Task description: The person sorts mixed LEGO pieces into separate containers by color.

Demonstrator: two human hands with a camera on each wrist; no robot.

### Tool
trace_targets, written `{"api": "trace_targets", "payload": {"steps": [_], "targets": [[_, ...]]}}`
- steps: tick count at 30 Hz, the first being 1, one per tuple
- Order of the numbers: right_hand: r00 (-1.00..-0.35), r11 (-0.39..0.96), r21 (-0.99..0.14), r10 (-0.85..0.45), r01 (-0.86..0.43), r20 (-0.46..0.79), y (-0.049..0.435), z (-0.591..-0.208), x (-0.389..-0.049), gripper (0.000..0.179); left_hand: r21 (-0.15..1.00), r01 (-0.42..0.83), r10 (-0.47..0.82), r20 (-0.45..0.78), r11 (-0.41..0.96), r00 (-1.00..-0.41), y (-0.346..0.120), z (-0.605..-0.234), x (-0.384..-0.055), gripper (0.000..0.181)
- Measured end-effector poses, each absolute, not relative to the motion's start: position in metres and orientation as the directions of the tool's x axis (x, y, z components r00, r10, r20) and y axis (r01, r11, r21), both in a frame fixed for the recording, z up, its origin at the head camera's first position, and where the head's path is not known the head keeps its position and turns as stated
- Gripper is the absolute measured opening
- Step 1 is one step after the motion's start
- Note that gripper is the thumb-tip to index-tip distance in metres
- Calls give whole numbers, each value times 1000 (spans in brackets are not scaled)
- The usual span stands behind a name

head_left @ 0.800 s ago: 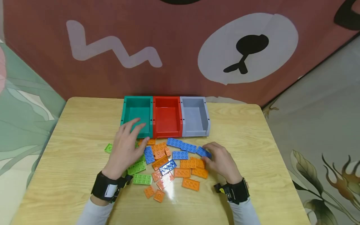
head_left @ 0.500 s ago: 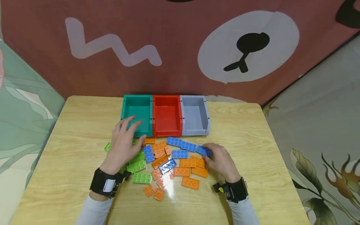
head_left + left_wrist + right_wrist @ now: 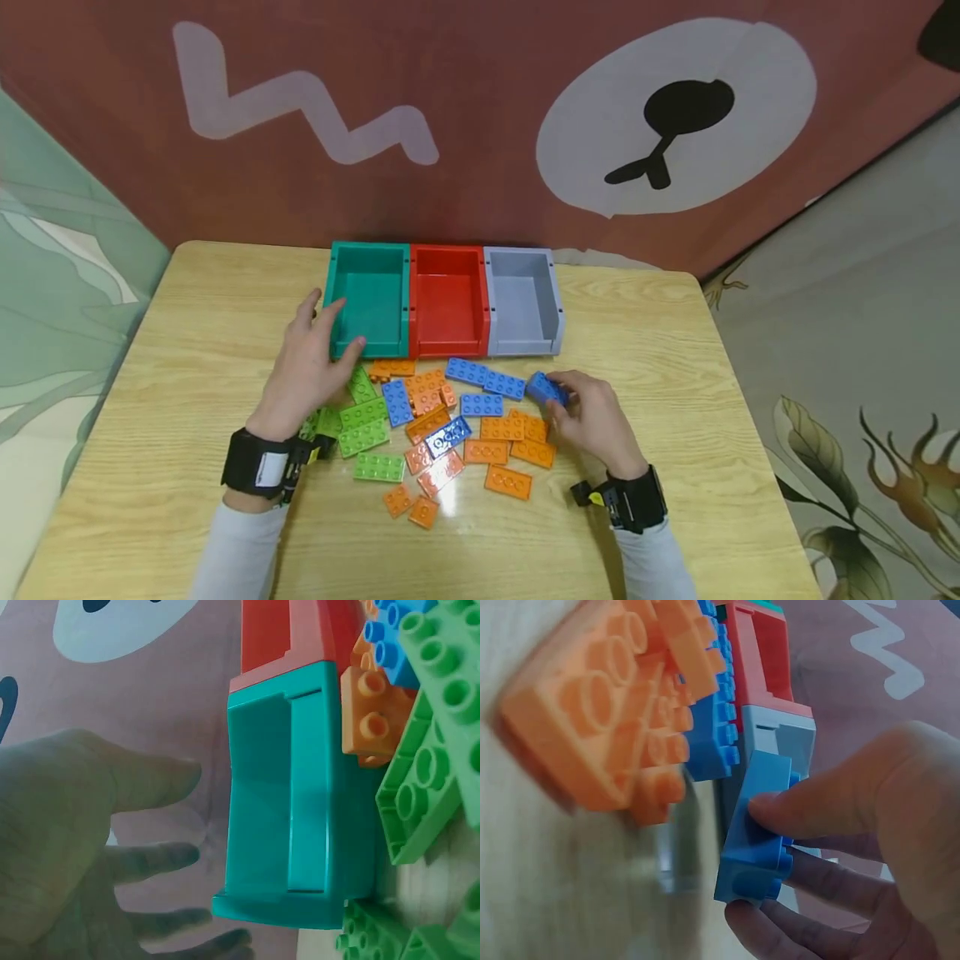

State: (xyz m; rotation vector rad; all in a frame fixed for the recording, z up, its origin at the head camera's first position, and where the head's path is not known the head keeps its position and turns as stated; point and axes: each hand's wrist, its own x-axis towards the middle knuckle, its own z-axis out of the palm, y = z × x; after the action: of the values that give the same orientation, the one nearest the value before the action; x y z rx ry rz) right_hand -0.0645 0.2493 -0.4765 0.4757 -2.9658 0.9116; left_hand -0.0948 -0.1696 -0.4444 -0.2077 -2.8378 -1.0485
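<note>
My right hand [image 3: 597, 417] pinches a blue building brick [image 3: 754, 832] between thumb and fingers, in front of the grey-blue bin [image 3: 523, 300]. In the right wrist view the thumb presses the brick's flat side and its studs face the fingers. My left hand [image 3: 303, 367] hovers with spread fingers at the front left corner of the green bin [image 3: 277, 795], holding nothing. Green bricks [image 3: 364, 425] lie just right of and below it, some hidden by the hand and wrist strap.
A red bin [image 3: 450, 304] joins the green and grey-blue ones in a row. Orange bricks [image 3: 508, 482] and more blue bricks [image 3: 482, 405] lie spread over the wooden table [image 3: 660, 333] before the bins. A patterned cloth wall [image 3: 480, 192] rises behind the table.
My right hand has lifted and tilted the blue brick away from the two blue bricks beside it. My left hand has drawn left, off the green bin's middle. The head view has shifted slightly.
</note>
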Motion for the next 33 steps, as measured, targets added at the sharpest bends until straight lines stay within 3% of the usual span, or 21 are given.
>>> {"api": "trace_targets", "payload": {"steps": [8, 18, 25, 33], "targets": [[-912, 717, -570, -373, -401, 173, 236, -455, -86, 37, 617, 127, 92, 89, 776, -992, -175, -448, -97, 72], [-859, 706, -499, -471, -503, 200, 214, -439, -130, 31, 627, 43, 128, -92, 778, -987, -180, -456, -93, 80], [-854, 716, -489, -502, -498, 134, 207, -440, -154, 28, 620, 51, 136, -89, 783, -987, -178, -457, -96, 77], [-861, 730, -493, -501, -473, 84, 203, -443, -169, 28, 638, 81, 124, -22, 766, -992, -178, -460, -103, 57]]}}
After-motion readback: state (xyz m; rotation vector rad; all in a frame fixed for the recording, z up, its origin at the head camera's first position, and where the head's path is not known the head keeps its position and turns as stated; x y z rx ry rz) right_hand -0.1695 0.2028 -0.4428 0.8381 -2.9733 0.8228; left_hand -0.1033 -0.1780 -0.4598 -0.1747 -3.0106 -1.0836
